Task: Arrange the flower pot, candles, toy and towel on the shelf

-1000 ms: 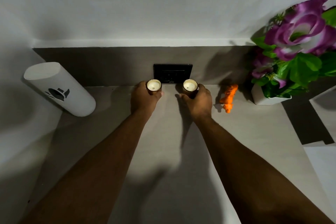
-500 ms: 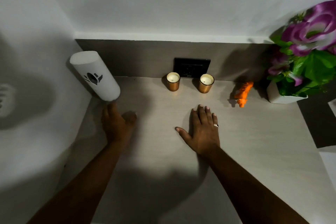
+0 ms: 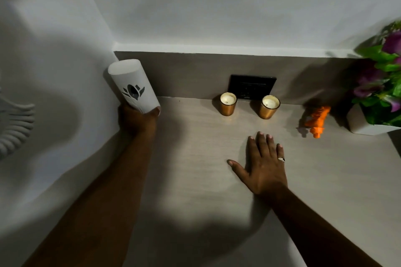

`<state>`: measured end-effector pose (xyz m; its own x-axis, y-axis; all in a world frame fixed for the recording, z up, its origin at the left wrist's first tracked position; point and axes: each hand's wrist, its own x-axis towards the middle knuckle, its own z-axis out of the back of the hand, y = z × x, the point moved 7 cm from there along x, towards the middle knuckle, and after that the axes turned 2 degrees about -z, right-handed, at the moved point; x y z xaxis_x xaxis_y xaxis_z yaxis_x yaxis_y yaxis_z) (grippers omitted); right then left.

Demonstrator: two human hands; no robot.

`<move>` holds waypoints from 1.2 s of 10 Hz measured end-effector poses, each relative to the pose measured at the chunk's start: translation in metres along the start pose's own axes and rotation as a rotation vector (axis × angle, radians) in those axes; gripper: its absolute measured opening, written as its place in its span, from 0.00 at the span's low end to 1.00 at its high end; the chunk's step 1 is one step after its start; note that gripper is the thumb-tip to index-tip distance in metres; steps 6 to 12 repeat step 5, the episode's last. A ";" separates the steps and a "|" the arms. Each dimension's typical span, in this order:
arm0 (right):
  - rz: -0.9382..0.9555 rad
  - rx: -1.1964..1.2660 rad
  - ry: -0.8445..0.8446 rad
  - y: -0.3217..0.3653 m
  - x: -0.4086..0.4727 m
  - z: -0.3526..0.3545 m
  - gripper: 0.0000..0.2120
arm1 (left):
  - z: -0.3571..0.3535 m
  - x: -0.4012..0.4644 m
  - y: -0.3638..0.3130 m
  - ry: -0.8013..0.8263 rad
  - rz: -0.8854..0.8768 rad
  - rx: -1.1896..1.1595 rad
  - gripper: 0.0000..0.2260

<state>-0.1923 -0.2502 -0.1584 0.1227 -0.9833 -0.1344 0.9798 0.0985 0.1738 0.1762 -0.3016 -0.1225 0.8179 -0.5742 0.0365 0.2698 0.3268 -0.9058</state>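
Note:
A white cylinder [image 3: 133, 86] with a black flower emblem stands tilted in the shelf's back left corner. My left hand [image 3: 136, 120] is closed around its base. My right hand [image 3: 263, 165] lies flat on the shelf [image 3: 206, 180], fingers spread, holding nothing. Behind it, two gold candle cups, the left one [image 3: 227, 104] and the right one [image 3: 270, 107], stand side by side against the back wall. An orange toy [image 3: 316, 120] lies to their right. At the far right stands a white flower pot [image 3: 366, 129] with purple flowers, partly cut off by the frame.
A black socket plate [image 3: 251, 86] sits on the back panel between the candles. A white wall closes the left side, with a white ribbed ornament [image 3: 15, 123] on it. Bare shelf surface lies in front of the candles, around my right hand.
Both hands let go of the candles and drew back. My left hand then moved left and took hold of the white cylinder's base. My right hand settled flat on the shelf.

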 end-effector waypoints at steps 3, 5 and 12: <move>-0.029 0.057 0.077 -0.001 -0.007 0.013 0.55 | 0.009 -0.038 0.010 0.125 -0.014 0.144 0.38; -0.040 0.344 -0.380 0.001 -0.009 0.154 0.53 | 0.014 -0.137 -0.021 0.273 -0.280 0.193 0.33; -0.040 0.344 -0.380 0.001 -0.009 0.154 0.53 | 0.014 -0.137 -0.021 0.273 -0.280 0.193 0.33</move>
